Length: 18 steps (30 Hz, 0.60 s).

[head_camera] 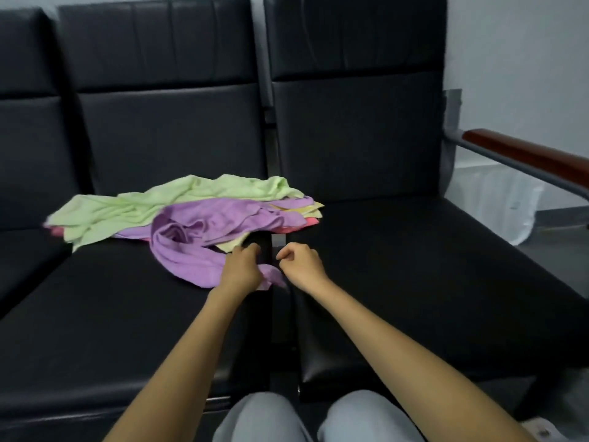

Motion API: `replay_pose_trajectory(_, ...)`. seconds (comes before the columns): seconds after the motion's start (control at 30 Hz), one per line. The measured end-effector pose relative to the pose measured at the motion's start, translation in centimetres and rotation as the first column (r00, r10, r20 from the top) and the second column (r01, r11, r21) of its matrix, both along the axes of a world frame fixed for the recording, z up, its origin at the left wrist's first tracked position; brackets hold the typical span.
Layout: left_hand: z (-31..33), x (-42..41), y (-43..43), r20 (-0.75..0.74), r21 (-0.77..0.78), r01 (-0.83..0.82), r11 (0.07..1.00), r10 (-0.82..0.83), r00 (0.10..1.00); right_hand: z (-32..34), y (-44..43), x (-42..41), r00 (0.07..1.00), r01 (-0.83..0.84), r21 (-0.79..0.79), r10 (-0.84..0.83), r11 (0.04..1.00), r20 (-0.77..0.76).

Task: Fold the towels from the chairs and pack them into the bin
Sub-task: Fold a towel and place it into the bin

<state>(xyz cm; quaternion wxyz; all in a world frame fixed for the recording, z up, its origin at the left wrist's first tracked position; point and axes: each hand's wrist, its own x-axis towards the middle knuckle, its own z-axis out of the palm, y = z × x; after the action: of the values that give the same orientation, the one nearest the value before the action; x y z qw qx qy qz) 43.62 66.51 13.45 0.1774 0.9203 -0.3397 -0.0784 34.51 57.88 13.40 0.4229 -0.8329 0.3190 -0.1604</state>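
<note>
A loose pile of towels lies on the middle black chair seat: a light green towel on top at the back, a purple towel trailing toward me, and yellow and pink ones showing underneath. My left hand rests on the near end of the purple towel with its fingers curled into the cloth. My right hand is just right of it, above the gap between the seats, its fingers curled with nothing visible in them. The purple towel's tip lies between my two hands.
The right chair seat is bare. Its wooden armrest on a grey metal frame runs along the right side. Beyond it, a white translucent container stands on the floor by the wall. My knees are at the bottom edge.
</note>
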Motion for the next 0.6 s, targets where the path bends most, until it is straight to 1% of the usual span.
replay_pose_trajectory(0.07,-1.4,2.1,1.0,-0.006,0.13,-0.027,0.991,0.027,1.0,-0.6,0.4,2.6,0.998,-0.061,0.035,0.062,0.997,-0.029)
replay_pose_trajectory(0.1,-2.1,2.8,1.3,-0.021,0.136,-0.062,0.989,0.066,0.998,-1.0,0.4,3.6,0.996,-0.081,0.064,0.083,0.995,-0.042)
replay_pose_trajectory(0.13,-2.4,3.3,1.5,-0.037,0.095,-0.113,0.989,0.117,0.992,-1.3,0.4,4.5,0.993,-0.098,0.086,0.103,0.991,-0.062)
replay_pose_trajectory(0.2,-2.8,4.0,1.6,-0.067,-0.083,-0.18,0.98,0.175,0.982,-1.7,0.0,5.2,0.989,-0.102,0.154,0.116,0.983,-0.088)
replay_pose_trajectory(0.23,-2.7,4.3,1.8,-0.097,-0.179,-0.216,0.96,0.201,0.975,-1.7,0.0,5.5,0.99,-0.097,0.221,0.116,0.971,-0.076)
replay_pose_trajectory(0.27,-2.4,4.5,1.7,-0.168,-0.274,-0.258,0.927,0.218,0.961,-1.4,-0.2,5.3,0.992,-0.092,0.307,0.114,0.947,-0.055)
replay_pose_trajectory(0.3,-1.9,4.8,2.1,-0.299,-0.379,-0.327,0.866,0.219,0.929,-1.2,-0.1,5.3,0.989,-0.107,0.388,0.136,0.916,-0.048)
replay_pose_trajectory(0.33,-1.3,4.9,2.3,-0.479,-0.458,-0.4,0.794,0.159,0.863,-1.0,-0.1,5.1,0.981,-0.142,0.447,0.185,0.883,-0.054)
replay_pose_trajectory(0.37,-0.7,4.8,2.7,-0.651,-0.525,-0.484,0.7,0.036,0.758,-0.7,0.1,4.9,0.964,-0.194,0.506,0.258,0.841,-0.059)
replay_pose_trajectory(0.4,-0.1,4.8,3.1,-0.778,-0.54,-0.588,0.603,-0.09,0.622,-0.5,0.2,4.8,0.942,-0.248,0.574,0.333,0.78,-0.046)
replay_pose_trajectory(0.43,0.6,4.5,3.6,-0.85,-0.516,-0.685,0.514,-0.207,0.485,-0.4,0.3,4.6,0.921,-0.284,0.642,0.389,0.712,-0.023)
replay_pose_trajectory(0.47,0.8,4.4,4.1,-0.879,-0.476,-0.748,0.463,-0.29,0.38,-0.5,0.2,4.6,0.915,-0.289,0.688,0.404,0.666,-0.006)
replay_pose_trajectory(0.5,1.0,4.4,4.5,-0.881,-0.453,-0.771,0.447,-0.356,0.311,-0.6,0.2,4.7,0.925,-0.268,0.712,0.38,0.649,0.001)
replay_pose_trajectory(0.53,1.2,4.4,4.9,-0.873,-0.448,-0.762,0.468,-0.412,0.26,-0.8,0.1,4.9,0.947,-0.224,0.714,0.32,0.663,0.0)
replay_pose_trajectory(0.57,1.7,4.1,5.3,-0.868,-0.448,-0.729,0.517,-0.447,0.216,-1.0,0.1,5.2,0.97,-0.171,0.712,0.243,0.682,0.0)
replay_pose_trajectory(0.6,2.0,4.0,5.8,-0.87,-0.45,-0.684,0.574,-0.453,0.193,-1.1,0.1,5.5,0.986,-0.125,0.719,0.169,0.684,0.011)
